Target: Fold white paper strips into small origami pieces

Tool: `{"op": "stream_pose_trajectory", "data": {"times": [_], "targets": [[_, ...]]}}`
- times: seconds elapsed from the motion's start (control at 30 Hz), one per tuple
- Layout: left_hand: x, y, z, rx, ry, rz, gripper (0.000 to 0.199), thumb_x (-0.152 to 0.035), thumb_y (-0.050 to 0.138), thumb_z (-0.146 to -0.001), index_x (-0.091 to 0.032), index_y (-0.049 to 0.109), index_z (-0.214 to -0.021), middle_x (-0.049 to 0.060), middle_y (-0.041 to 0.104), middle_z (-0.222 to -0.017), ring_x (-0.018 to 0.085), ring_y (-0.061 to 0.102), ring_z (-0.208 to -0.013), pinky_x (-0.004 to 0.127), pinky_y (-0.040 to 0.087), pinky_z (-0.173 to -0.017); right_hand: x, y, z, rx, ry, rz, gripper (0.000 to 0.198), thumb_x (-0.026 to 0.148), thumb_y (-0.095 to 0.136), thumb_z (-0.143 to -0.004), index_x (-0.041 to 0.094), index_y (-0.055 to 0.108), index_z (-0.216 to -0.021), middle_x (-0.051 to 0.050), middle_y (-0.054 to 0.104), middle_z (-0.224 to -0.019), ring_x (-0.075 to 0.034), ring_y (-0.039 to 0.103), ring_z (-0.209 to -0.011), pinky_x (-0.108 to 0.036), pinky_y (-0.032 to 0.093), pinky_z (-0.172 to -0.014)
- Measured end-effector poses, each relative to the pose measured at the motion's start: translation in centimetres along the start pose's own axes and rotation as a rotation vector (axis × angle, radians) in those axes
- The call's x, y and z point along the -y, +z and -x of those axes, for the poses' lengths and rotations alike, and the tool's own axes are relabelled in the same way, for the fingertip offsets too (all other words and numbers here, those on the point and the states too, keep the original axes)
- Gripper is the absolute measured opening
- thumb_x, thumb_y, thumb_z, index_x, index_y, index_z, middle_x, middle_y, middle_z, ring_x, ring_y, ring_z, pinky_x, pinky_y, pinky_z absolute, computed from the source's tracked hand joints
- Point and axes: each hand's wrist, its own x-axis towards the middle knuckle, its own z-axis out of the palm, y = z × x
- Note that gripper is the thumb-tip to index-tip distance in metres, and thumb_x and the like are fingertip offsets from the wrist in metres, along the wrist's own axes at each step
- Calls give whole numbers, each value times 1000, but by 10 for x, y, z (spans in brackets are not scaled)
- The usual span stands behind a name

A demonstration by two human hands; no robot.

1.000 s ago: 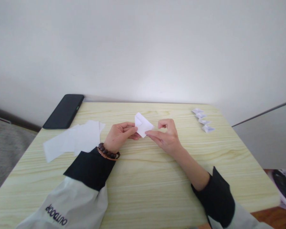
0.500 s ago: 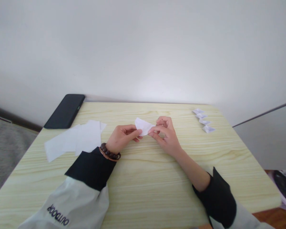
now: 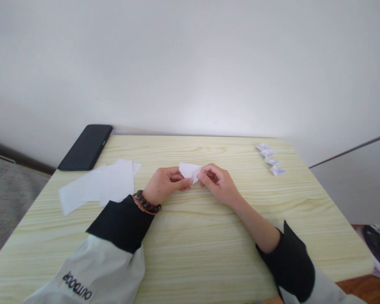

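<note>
A small folded piece of white paper (image 3: pixel 189 169) is held between my two hands above the middle of the table. My left hand (image 3: pixel 166 182) pinches its lower left edge, thumb on top and fingers underneath. At the paper's right side, my right hand (image 3: pixel 219 182) grips it between thumb and curled fingers. Part of the paper is hidden behind the fingertips. To the left lie several overlapping sheets of white paper (image 3: pixel 116 181), flat on the table. Several small pointed folded-paper pieces (image 3: pixel 272 161) form a slanting row at the right.
A black tablet-like device (image 3: pixel 87 147) lies at the table's back left corner. The pale wood-grain table (image 3: pixel 190 253) stands against a white wall (image 3: pixel 190 67). Beyond its right front corner, a bin-like object with a light rim (image 3: pixel 378 249) is partly in view.
The paper's visible outline has changed, its right part now tucked under my right fingers. My right hand has lowered slightly and its fingers have curled in; my left thumb has shifted slightly right.
</note>
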Motion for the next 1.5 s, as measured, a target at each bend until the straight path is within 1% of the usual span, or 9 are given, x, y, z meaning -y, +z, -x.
{"op": "stream_pose_trajectory", "data": {"times": [0.1,0.23,0.33,0.43,0.6,0.73,1.0,1.17,1.5], "targets": [[0,0,0,14,-13,8,29,-38,76,-64,-14,68,-78,3,72,-66,18,67,-63,28,55,-65,0,1,0,-48,-5,4,16,34,56,-84,19,52,-77,4,52,-59,-9,48,-51,-21,38,-48],[3,1,0,19,1,-16,39,-39,78,-59,-14,67,-87,4,74,-75,20,68,-70,26,52,-63,2,2,-1,-86,-29,34,15,32,57,-82,19,52,-77,3,57,-63,-9,51,-53,-20,41,-49],[4,2,1,-3,6,-24,41,-39,77,-61,-14,67,-92,4,74,-76,20,68,-72,24,51,-62,2,4,-1,-100,-53,71,13,31,57,-81,20,52,-77,2,59,-65,-9,54,-54,-20,43,-50],[4,4,1,4,10,-32,40,-39,75,-64,-14,67,-94,4,74,-78,19,68,-72,23,50,-62,2,5,-1,-112,-50,78,13,31,58,-80,20,52,-76,3,59,-63,-10,55,-52,-20,44,-50],[2,4,2,5,17,-58,35,-38,73,-66,-14,68,-90,4,74,-75,19,68,-70,24,50,-61,2,5,0,-126,-29,61,15,32,59,-80,20,52,-77,3,59,-60,-10,56,-50,-21,45,-49],[2,4,2,6,15,-48,32,-38,73,-66,-15,69,-87,3,74,-73,20,68,-71,26,52,-65,2,5,0,-129,-14,57,15,33,60,-79,21,51,-77,3,60,-61,-10,57,-49,-21,46,-49],[3,4,1,15,3,-37,31,-38,74,-65,-15,69,-85,3,74,-74,19,68,-69,25,51,-62,0,5,1,-126,-17,59,16,33,61,-79,22,50,-81,5,59,-58,-11,58,-50,-21,46,-50],[4,4,1,14,7,-34,31,-37,74,-65,-15,70,-88,3,74,-75,20,68,-71,25,51,-63,1,5,1,-126,-18,68,16,34,62,-79,21,52,-80,4,61,-59,-11,59,-51,-22,47,-51],[2,4,1,31,8,-23,31,-37,73,-66,-16,71,-88,3,75,-78,22,69,-75,26,52,-64,2,4,-1,-159,-73,120,15,34,65,-78,20,59,-78,2,63,-63,-11,61,-56,-21,48,-53]]}}
